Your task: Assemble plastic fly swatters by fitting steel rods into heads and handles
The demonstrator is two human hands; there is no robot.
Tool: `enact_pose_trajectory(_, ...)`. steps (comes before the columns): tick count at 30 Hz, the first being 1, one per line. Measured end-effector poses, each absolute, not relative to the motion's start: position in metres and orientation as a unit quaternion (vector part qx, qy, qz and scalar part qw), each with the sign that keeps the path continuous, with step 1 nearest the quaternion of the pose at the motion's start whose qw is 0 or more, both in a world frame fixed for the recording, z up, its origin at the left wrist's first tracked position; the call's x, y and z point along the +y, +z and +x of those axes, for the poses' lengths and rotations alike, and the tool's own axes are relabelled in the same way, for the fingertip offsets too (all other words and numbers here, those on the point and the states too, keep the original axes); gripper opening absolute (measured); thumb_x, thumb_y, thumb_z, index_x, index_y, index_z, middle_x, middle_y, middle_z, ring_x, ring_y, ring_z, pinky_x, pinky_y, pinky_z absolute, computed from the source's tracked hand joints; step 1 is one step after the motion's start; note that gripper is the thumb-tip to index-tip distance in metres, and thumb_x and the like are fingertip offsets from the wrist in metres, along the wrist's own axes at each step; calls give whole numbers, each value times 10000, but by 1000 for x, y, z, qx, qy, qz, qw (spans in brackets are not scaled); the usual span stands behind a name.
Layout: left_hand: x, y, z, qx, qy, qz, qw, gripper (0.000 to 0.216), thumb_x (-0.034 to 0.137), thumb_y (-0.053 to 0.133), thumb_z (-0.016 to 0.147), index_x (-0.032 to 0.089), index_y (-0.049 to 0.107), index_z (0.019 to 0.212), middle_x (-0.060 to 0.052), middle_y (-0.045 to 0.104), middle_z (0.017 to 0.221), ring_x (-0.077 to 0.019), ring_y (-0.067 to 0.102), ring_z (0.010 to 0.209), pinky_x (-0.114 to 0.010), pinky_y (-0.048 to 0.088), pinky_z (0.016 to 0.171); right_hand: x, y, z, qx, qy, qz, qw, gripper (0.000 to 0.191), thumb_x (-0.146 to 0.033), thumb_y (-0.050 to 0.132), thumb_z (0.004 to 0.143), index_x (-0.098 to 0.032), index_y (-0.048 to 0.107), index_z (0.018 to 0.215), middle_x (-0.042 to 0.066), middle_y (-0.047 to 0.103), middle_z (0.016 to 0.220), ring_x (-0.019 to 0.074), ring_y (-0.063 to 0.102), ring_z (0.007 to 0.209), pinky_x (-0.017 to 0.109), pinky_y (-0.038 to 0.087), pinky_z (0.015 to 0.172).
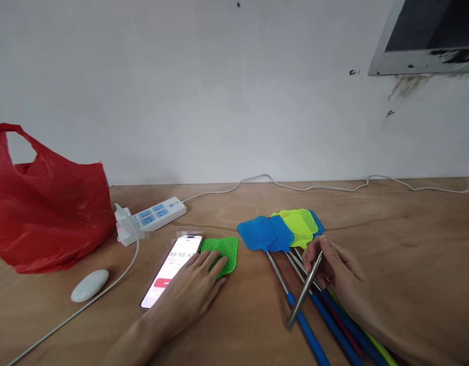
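My left hand [198,282] lies over a green fly swatter head [227,249], its fingers apart on the mesh and its thumb by the lower edge. No handle shows on that head. In my right hand [339,267] is a shiny metal rod [306,292], pinched near its upper end and slanting down to the left. Beneath the rod and hand lie several fly swatters with metal shafts and coloured grips. Their heads fan out just beyond, among them a blue head [256,233] and a yellow-green head [297,229]. My right hand partly covers their shafts.
A lit phone [173,264] lies beside my left hand. Further left are a white power strip [156,216], a white mouse-shaped object [90,285] and a red plastic bag [51,208]. A white cable [137,249] crosses the wooden table; another runs along the wall.
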State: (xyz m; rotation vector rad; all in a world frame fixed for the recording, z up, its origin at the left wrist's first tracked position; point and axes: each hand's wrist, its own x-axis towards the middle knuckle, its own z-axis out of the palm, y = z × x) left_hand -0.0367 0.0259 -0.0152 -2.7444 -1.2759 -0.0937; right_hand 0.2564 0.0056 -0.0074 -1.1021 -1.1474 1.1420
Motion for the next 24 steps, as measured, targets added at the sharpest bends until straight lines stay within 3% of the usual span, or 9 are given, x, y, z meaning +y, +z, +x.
enact_pose_trajectory(4, 23, -14, -36, -433, -37, -899, 53, 337, 251, 395, 1025, 163, 557, 1307, -133, 628, 1227, -323, 610, 1083, -511, 499, 935, 11, -12, 255, -493, 526, -470, 510, 477, -662, 563, 882, -197, 548, 779, -15, 600, 606, 74, 423, 368, 209, 293, 359)
enact_pose_trajectory(7, 21, -15, -36, -435, -46, -897, 53, 331, 264, 402, 1026, 163, 550, 1304, -136, 626, 1229, -324, 608, 1092, -515, 504, 934, 11, -12, 251, -523, 548, -460, 464, 460, -638, 599, 870, -204, 547, 1014, -6, 646, 711, 92, 487, 427, 215, 372, 382)
enact_pose_trajectory(10, 21, -16, -36, -440, -59, -894, 52, 332, 308, 410, 1034, 159, 554, 1293, -139, 629, 1221, -328, 610, 1087, -519, 511, 923, 7, -13, 248, -561, 553, -446, 426, 648, -585, 613, 886, -236, 367, 1372, 29, 686, 881, 129, 552, 553, 259, 471, 472)
enact_pose_trajectory(13, 22, -16, -36, -439, -73, -894, 51, 339, 328, 419, 1034, 148, 564, 1281, -144, 627, 1225, -332, 606, 1096, -521, 514, 925, -1, -15, 250, -623, 511, -450, 384, 681, -529, 523, 959, -294, 208, 1515, 91, 665, 1155, 184, 627, 789, 354, 543, 684)
enact_pose_trajectory(17, 23, -18, -35, -441, -78, -893, 40, 335, 332, 429, 1028, 152, 582, 1266, -143, 628, 1214, -337, 610, 1091, -537, 510, 934, -6, -17, 254, -722, 404, -460, 321, 540, -451, 462, 1004, -345, 298, 1507, 84, 601, 1313, 249, 589, 1107, 485, 460, 974)
enact_pose_trajectory(24, 19, -13, -35, -412, -93, -906, -10, 368, 274, 494, 983, 179, 542, 1335, -125, 626, 1254, -328, 602, 1128, -527, 511, 961, -1, -16, 255, -796, 267, -443, 314, 247, -283, 462, 1015, -303, 551, 1245, 52, 624, 1215, 223, 566, 1122, 420, 475, 962)
